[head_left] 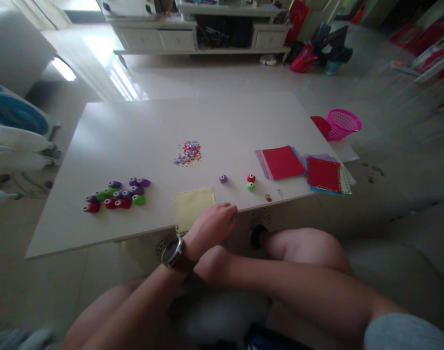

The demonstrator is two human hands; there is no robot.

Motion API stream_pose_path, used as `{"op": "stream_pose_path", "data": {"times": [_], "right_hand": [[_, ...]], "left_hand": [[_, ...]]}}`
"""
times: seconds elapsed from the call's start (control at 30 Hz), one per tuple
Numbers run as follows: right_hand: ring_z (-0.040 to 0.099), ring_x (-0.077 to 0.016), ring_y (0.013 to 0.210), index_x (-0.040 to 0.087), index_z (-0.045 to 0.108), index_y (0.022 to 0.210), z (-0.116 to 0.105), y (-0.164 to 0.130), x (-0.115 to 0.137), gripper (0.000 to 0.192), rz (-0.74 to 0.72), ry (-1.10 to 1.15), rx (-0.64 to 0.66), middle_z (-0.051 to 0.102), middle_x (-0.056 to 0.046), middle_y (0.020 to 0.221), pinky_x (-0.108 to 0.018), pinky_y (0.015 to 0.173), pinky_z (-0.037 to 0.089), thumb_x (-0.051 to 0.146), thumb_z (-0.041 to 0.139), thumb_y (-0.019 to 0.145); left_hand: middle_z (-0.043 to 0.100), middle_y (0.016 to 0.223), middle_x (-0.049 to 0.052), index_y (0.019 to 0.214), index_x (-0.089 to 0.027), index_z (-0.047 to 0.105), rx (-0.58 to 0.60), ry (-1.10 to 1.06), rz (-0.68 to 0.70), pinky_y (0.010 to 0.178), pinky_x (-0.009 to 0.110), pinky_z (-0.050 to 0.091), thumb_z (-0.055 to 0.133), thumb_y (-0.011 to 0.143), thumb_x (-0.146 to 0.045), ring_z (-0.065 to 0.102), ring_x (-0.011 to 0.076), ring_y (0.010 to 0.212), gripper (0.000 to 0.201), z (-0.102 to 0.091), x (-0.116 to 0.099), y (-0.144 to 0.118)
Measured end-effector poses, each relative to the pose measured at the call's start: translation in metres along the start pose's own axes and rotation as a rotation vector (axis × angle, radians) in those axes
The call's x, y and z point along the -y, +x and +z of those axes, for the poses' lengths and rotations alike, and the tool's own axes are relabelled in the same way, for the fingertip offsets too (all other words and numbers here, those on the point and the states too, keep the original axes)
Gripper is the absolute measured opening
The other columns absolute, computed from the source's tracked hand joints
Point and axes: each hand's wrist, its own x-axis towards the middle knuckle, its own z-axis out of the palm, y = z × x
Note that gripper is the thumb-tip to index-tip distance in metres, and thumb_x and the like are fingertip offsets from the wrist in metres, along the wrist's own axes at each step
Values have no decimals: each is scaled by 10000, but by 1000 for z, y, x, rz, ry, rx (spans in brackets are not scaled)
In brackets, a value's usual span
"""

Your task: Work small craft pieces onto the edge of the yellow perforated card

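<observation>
- My left hand (211,224), watch (173,253) on the wrist, sits at the near edge of the table (134,131), fingers curled loosely over the corner of the yellow paper (192,206); can't tell if it actually pinches the sheet.
- My right hand (213,265) is below the table edge, tucked under the left wrist, curled shut; can't see anything in it.
- Yellow paper: pale, roughly square, flat on the table at the near edge, small punched holes running along its left and top borders.
- Just beyond it, three small punches stand apart: purple punch (223,179), red punch (251,178), green punch (250,185), the last two touching.
- Left side: cluster of punches (117,193) in purple, green and red, packed together.
- Centre: confetti pile (188,153), multicoloured bits.
- Right side: red paper stack (283,162) and a second stack of punched sheets (326,175), red on top, overhanging the table corner.
- Table is white, low, matte.
- Room: pale tiled floor, pink basket (343,124) beside the table's far right corner, white TV cabinet (200,34) at the back wall, window glare on the floor at left.
</observation>
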Motion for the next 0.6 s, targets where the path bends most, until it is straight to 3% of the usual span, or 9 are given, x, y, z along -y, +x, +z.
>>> {"op": "stream_pose_path", "data": {"times": [0.1,0.17,0.27,0.4,0.6], "right_hand": [[740,-306,872,132,776,895,-40,-13,-26,86,174,-149,90,782,-137,961,-383,747,577,175,768,822],[738,-325,934,107,773,950,-70,-25,-49,138,258,-178,19,769,-186,995,-419,798,574,137,645,907],[715,-339,1029,112,750,1085,-103,-46,-84,238,481,-213,-150,745,-195,1092,-437,873,564,229,588,956],[645,-340,1173,102,684,1230,-120,-63,-119,337,694,-228,-271,624,-214,1342,-425,964,524,261,532,976],[599,-327,1200,152,651,1261,-130,-59,-147,330,712,-187,-320,594,-171,1349,-403,958,493,272,518,983]], "left_hand": [[745,1074,69,1067,-219,670,-121,-10,-143,890,376,534,548,937,-187,695,241,1007,182,-12,32,0],[751,1060,71,1058,-212,674,-194,3,-261,898,377,528,557,917,-178,695,239,996,186,-16,55,-4],[752,1032,73,1050,-208,676,-195,26,-393,860,370,520,587,897,-177,690,236,957,180,-17,82,-11],[733,1062,68,1071,-212,659,-205,13,-413,835,360,507,637,873,-172,669,221,932,202,-7,99,-14],[701,1078,70,1064,-210,649,-175,-39,-350,825,365,511,670,862,-166,652,226,938,207,5,101,-7]]}}
